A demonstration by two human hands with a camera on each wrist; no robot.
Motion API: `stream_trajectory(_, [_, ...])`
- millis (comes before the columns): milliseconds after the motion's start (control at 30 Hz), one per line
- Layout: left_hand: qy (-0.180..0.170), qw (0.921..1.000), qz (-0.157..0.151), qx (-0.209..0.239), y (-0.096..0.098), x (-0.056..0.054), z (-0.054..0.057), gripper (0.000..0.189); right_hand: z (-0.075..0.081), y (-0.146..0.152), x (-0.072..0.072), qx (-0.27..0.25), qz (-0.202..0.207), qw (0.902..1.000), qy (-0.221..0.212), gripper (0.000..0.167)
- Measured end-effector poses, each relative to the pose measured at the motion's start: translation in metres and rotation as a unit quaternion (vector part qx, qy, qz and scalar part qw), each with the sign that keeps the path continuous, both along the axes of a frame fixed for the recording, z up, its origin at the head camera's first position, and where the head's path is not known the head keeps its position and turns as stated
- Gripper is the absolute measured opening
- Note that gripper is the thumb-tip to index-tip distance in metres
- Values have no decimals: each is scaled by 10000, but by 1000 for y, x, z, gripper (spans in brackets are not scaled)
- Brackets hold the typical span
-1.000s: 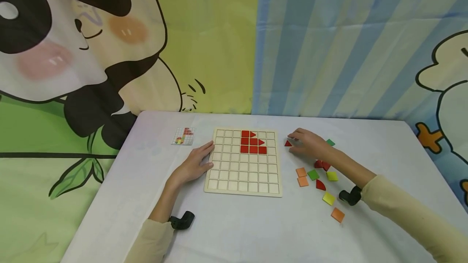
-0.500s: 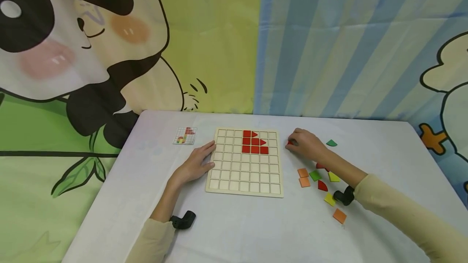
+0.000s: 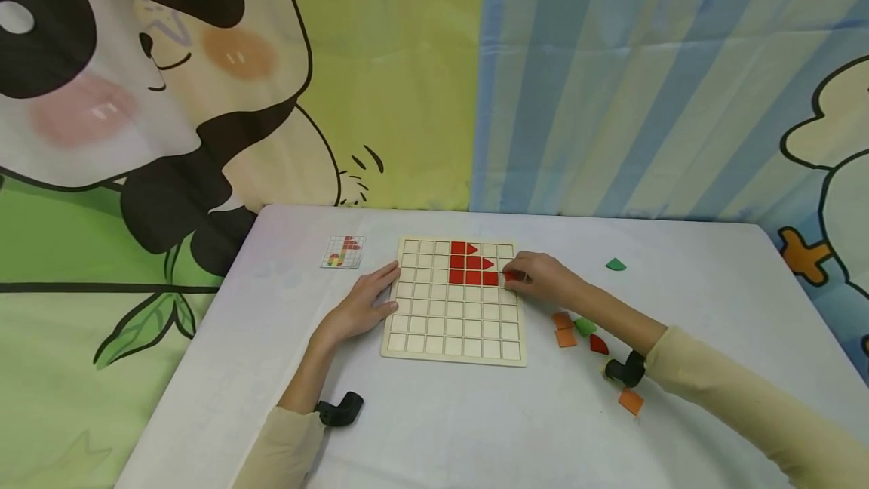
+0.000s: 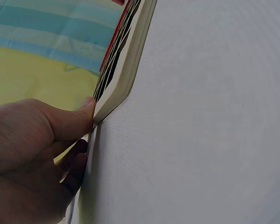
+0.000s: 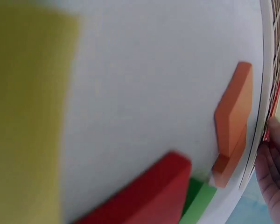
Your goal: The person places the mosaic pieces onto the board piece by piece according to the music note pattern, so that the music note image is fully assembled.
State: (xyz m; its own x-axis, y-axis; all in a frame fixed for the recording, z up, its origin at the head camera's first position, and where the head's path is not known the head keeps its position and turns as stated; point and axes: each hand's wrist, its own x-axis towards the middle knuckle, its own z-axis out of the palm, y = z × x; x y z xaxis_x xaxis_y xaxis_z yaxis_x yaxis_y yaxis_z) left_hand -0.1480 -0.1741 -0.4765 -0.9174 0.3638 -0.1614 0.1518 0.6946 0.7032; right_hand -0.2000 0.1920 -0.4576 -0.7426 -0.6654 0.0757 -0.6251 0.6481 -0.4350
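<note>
A square wooden grid board (image 3: pixel 434 330) lies on the white table, with red squares and two red triangles set in its upper cells (image 3: pixel 473 278). At the board's left edge rests my left hand (image 3: pixel 360 304), fingers extended; its thumb (image 4: pixel 74 123) touches the rim in the left wrist view. My right hand (image 3: pixel 546 278) pinches a small red triangle (image 3: pixel 511 276) between thumb and fingers over the board's right border, level with the lowest red row. Fingers partly cover this piece. The right wrist view shows that hand (image 5: pixel 275 172) at the board's edge.
Right of the board lie orange squares (image 3: pixel 565 338), a green square (image 3: pixel 584 327), a red quarter-circle (image 3: pixel 598 344) and another orange square (image 3: pixel 631 401). A green quarter-circle (image 3: pixel 615 265) sits farther back. The right forearm hides other pieces. A pattern card (image 3: pixel 343 252) lies left of the board.
My right hand has closed its fingers on the red triangle, picked it up from the table and carried it left to the board's right edge. The left hand has stayed at the board.
</note>
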Motion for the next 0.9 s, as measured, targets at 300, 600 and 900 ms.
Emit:
stream_trajectory(300, [70, 10000, -45, 27, -1, 0, -1, 66, 1, -6, 3, 159, 100, 9997, 139, 20])
stream_trajectory(600, [163, 9998, -117, -7, 0, 0, -2, 64, -4, -13, 3, -207, -206, 9996, -14, 8])
stream_trajectory(900, [145, 9998, -134, -34, -2, -1, 1, 66, -3, -13, 0, -260, -298, 9987, -310, 13])
